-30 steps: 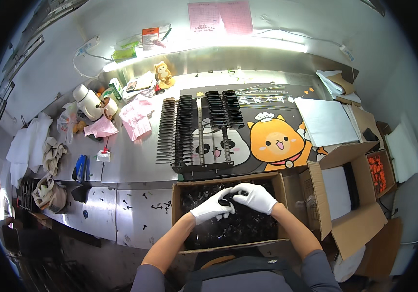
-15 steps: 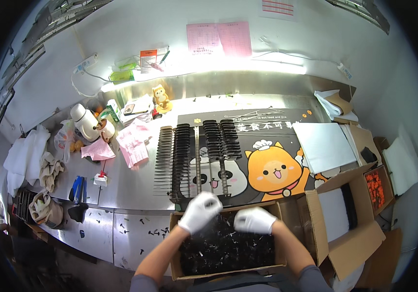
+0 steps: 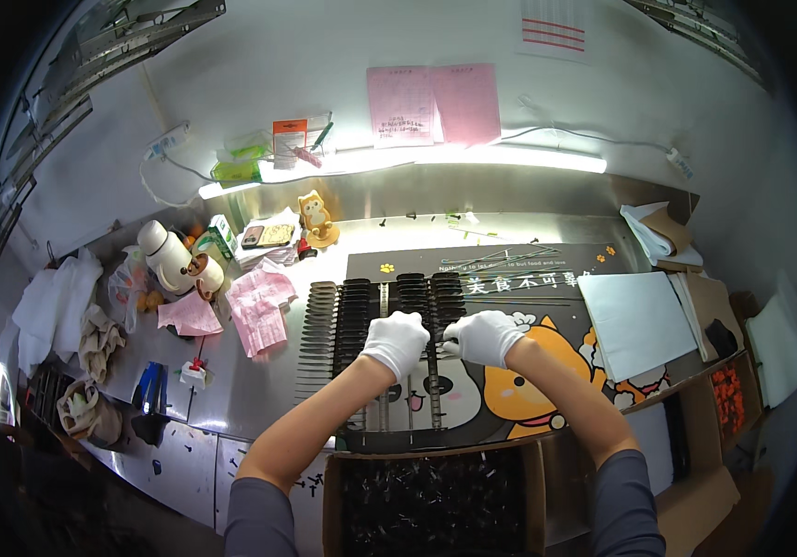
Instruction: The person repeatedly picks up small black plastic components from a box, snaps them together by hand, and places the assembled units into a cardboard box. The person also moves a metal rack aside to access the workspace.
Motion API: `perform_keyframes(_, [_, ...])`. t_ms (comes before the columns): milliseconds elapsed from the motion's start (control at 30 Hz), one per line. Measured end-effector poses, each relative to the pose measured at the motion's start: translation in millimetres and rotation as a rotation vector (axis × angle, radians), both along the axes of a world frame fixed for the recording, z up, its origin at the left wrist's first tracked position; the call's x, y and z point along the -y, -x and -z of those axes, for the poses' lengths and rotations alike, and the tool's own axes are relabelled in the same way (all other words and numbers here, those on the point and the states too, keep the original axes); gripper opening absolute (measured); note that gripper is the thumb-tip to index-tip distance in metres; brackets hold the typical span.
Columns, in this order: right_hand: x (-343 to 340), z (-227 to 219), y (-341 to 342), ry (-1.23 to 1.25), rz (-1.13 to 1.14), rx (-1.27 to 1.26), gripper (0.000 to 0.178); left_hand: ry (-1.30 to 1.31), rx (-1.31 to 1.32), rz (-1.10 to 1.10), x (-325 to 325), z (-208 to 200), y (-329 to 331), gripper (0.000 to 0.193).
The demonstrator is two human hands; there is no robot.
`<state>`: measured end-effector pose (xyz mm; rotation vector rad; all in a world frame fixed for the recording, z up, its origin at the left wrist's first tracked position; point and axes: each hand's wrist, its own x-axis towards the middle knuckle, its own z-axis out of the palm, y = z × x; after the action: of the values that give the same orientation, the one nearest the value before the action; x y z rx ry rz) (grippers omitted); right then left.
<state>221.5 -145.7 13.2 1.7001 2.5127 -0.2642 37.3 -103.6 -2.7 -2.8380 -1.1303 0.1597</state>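
Note:
My left hand (image 3: 397, 343), in a white glove, is closed over the front end of a short row of black parts (image 3: 411, 295) on a metal rack (image 3: 384, 395). Just right of it is my right hand (image 3: 480, 339), also gloved, its fingertips pinched at the neighbouring row (image 3: 448, 299). Whatever either hand holds is too small or hidden to make out. To the left stand two longer rows, one of thin dark parts (image 3: 318, 339) and one of thicker black parts (image 3: 352, 325). An open cardboard box (image 3: 535, 492) below my forearms holds many loose black pieces (image 3: 431, 501).
The rack lies on a dark mat (image 3: 547, 390) with cartoon animals. White sheets (image 3: 638, 325) and an open carton (image 3: 696, 501) are at the right. A white jug (image 3: 164, 260), pink cloths (image 3: 259, 306) and a blue stapler-like tool (image 3: 150, 388) stand left.
Both hands have moved forward from above the box of loose black pieces to the near ends of the two short rows on the rack. The view has tilted upward.

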Motion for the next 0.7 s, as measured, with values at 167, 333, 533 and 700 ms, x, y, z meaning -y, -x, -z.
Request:
perform_keyframes(167, [-19, 37, -24, 0.289, 0.114, -0.424, 0.044, 0.212, -0.061, -0.103, -9, -13, -9, 0.021])
perform_keyframes(333, [-24, 31, -19, 0.376, 0.022, -0.297, 0.061, 0.645, 0.171, 0.047, -45, 18, 7, 0.042])
perform_keyframes(533, [-18, 51, -3, 0.163, 0.069, -0.195, 0.036, 0.566, 0.078, -0.033, -32, 29, -12, 0.042])
perform_keyframes(700, [22, 101, 27, -0.163, 0.448, -0.478, 0.027, 0.521, 0.722, -0.442, 16, 86, -14, 0.032])
